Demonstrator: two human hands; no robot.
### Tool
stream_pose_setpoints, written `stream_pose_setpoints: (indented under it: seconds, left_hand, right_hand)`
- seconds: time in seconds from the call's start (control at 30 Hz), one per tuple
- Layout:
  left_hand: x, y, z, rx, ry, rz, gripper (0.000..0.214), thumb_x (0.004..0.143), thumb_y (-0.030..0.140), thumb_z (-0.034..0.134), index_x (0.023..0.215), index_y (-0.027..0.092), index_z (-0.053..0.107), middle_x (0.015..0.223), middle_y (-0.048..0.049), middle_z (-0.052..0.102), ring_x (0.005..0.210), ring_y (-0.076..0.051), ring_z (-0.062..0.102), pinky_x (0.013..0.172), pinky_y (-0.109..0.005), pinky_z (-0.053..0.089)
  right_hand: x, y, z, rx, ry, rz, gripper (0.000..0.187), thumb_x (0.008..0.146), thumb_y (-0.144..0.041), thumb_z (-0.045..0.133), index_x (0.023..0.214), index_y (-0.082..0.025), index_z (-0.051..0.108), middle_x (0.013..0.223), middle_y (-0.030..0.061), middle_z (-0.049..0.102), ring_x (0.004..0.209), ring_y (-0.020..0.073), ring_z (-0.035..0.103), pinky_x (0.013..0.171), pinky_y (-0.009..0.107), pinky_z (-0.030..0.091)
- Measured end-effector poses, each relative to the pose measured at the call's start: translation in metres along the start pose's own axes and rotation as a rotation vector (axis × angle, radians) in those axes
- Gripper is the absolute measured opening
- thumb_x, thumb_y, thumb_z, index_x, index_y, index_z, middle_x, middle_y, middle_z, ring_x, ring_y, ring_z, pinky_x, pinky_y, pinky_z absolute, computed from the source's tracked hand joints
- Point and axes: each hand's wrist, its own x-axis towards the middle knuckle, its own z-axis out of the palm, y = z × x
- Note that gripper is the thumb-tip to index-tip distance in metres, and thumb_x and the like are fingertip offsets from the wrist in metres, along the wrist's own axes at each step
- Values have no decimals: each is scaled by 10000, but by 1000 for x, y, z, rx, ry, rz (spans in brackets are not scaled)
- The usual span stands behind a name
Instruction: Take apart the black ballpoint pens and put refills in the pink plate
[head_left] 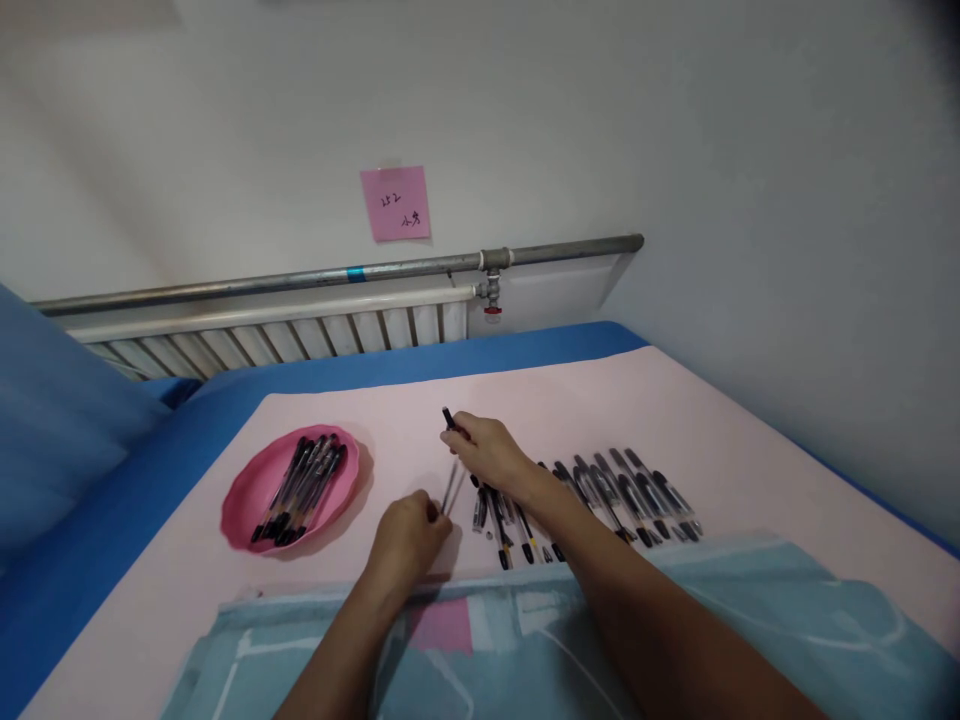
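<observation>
My left hand point(411, 532) is closed with thumb and fingers pinching a slim pen refill point(450, 486), which slants upward toward my other hand. Above and to the right, my right hand point(487, 452) is wrapped around a black-ended pen part point(448, 417); its dark tip sticks out past the fingers, and the rest is hidden in the grip. Under my right wrist lie loose pen parts point(501, 535), with black ends, thin refills and small clear tips. Farther right, rows of clear pen barrels and black caps point(637, 495) lie side by side on the pink tabletop point(405, 420).
On the left stands a pink scalloped dish point(238, 500) with several black-capped pens point(304, 490) in it. A light blue patterned cloth point(300, 650) covers the near edge. Behind the table run a radiator point(360, 330) and a metal pipe point(420, 267). A blue curtain point(67, 430) hangs left.
</observation>
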Motion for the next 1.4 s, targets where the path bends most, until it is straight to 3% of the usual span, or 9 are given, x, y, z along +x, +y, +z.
stream_pose_setpoints:
  seconds: [0.2, 0.33, 0.57, 1.4]
  left_hand:
    - [14, -15, -32, -1071, 120, -89, 154, 633, 265, 604, 670, 147, 512, 571, 21, 555, 485, -83, 507, 481, -204, 401]
    - [16, -23, -49, -1407, 224, -119, 290, 564, 185, 700, 812, 147, 554, 665, 16, 609, 540, -78, 570, 525, -195, 456]
    - [16, -27, -50, -1476, 221, -67, 289, 590, 179, 719, 832, 159, 562, 724, 6, 644, 661, -121, 639, 620, -239, 506]
    - [15, -30, -49, -1462, 213, -68, 286, 598, 183, 712, 832, 156, 550, 692, 7, 646, 630, -134, 651, 602, -245, 519]
  right_hand:
    - [-8, -11, 9, 68, -92, -137, 202, 847, -321, 409, 709, -190, 478, 545, -53, 445, 531, 95, 408, 518, 200, 269]
    - [-14, -19, 19, 82, -209, -209, 182, 851, -307, 399, 759, -190, 502, 600, -40, 495, 555, 97, 428, 518, 197, 267]
    - [-19, -22, 29, 63, -278, -274, 184, 857, -294, 397, 851, -185, 545, 681, -9, 566, 602, 106, 467, 548, 194, 290]
    - [-20, -22, 30, 0, -267, -260, 192, 847, -280, 419, 880, -189, 585, 705, 11, 606, 609, 114, 487, 550, 199, 281]
